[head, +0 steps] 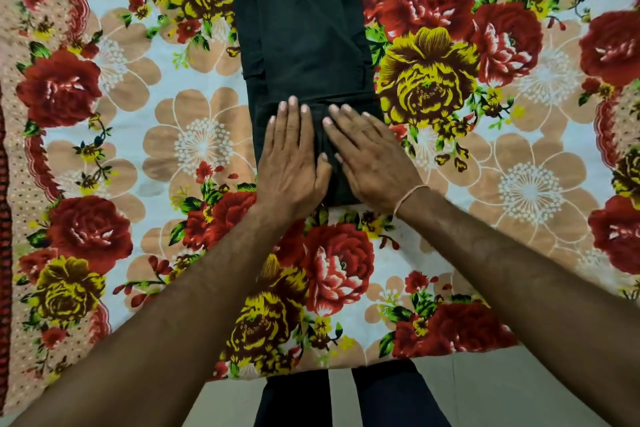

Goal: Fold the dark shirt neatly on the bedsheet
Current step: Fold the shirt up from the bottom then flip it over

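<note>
The dark shirt [304, 28] lies as a long narrow strip down the middle of the floral bedsheet [138, 149], running from the top edge of the view toward me. Its near end is turned over into a short fold. My left hand [291, 163] lies flat on the left part of that fold, fingers straight and pointing away. My right hand [370, 156] presses flat on the right part, fingers straight and angled to the left. The two hands nearly touch at the thumbs. A thin thread band circles my right wrist.
The bedsheet, printed with red and yellow roses, spreads wide to both sides of the shirt. Its near edge [346, 364] ends just in front of my legs [346, 402] in dark trousers, with pale floor beside them.
</note>
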